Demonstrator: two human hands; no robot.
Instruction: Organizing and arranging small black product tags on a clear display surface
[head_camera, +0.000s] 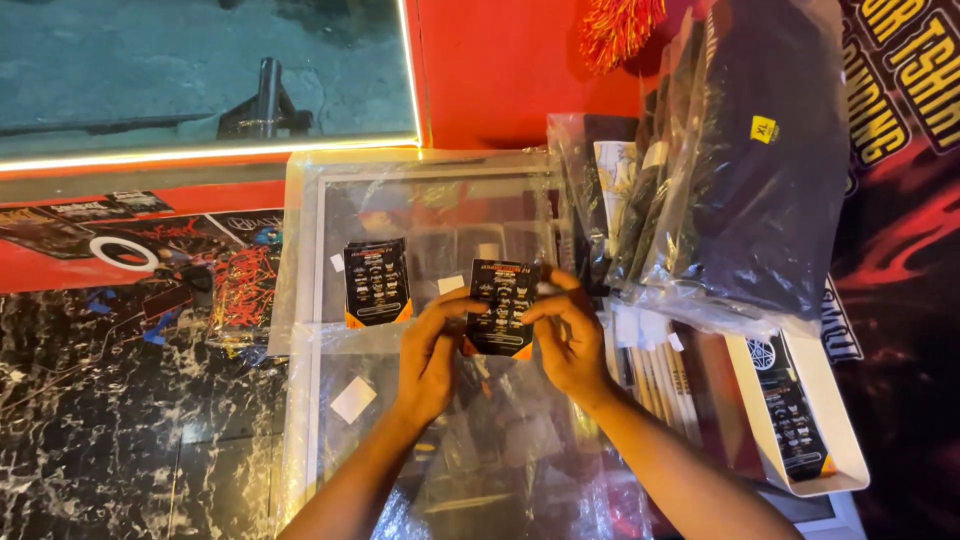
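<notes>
Head view showed both of my hands raised over the desk (120, 420), holding one small black card (502, 305) with orange corners between them. My left hand (432, 352) pinched its left edge with thumb and fingertips, and my right hand (570, 335) pinched the right edge and top corner, fingers curled around it. The card stood nearly upright, facing me, directly between the two hands and touching both.

It looked thin and light, stiff enough to hold its shape but likely to bend or crease if squeezed across the middle, and its glossy face seemed a little slippery. I judged the edges and corners to be the safest places to grip, which is where my fingers already were.

A second card (377, 283) of the same kind lay flat just to the left, on a clear plastic sleeve (420, 200) spread over the desk, apart from my hands. More crinkled plastic sleeves (500, 470) lay beneath my wrists. To the right leaned a stack of bagged dark garments (760, 170), near my right hand but not touching it, and beyond them a white tray (830, 420) held further cards. Whether the card in my hands was a single one or several pressed together, I could not tell.
</notes>
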